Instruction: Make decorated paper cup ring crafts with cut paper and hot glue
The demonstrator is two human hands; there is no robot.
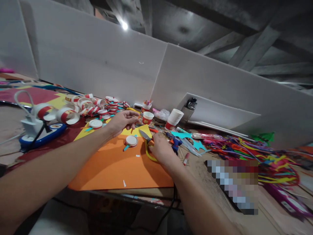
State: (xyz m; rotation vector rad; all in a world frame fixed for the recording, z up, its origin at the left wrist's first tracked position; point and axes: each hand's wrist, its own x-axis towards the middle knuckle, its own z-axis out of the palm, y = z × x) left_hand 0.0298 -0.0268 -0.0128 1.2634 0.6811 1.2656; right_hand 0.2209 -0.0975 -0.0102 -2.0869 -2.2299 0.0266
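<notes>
My left hand (pixel 123 122) is closed in a pinch over the yellow sheet (pixel 145 129), with a small orange paper piece (pixel 139 117) showing at its fingers. My right hand (pixel 162 149) curls over the yellow handles of a pair of scissors (pixel 144 135), whose blades point away to the upper left. Below and between the hands, a cut-off cup bottom (pixel 131 140) with a teal tab lies on the orange sheet (pixel 114 169). Small white scraps (pixel 124 183) rest on that sheet too.
Beyond the hands stand a paper cup (pixel 148 117), a cup stack (pixel 174 119) and a bottle (pixel 189 111). Cut cup rings (pixel 68 116) and a blue-edged power strip (pixel 44 135) lie left. On the right are a blue glue gun (pixel 175 145) and colourful pipe cleaners (pixel 244 150).
</notes>
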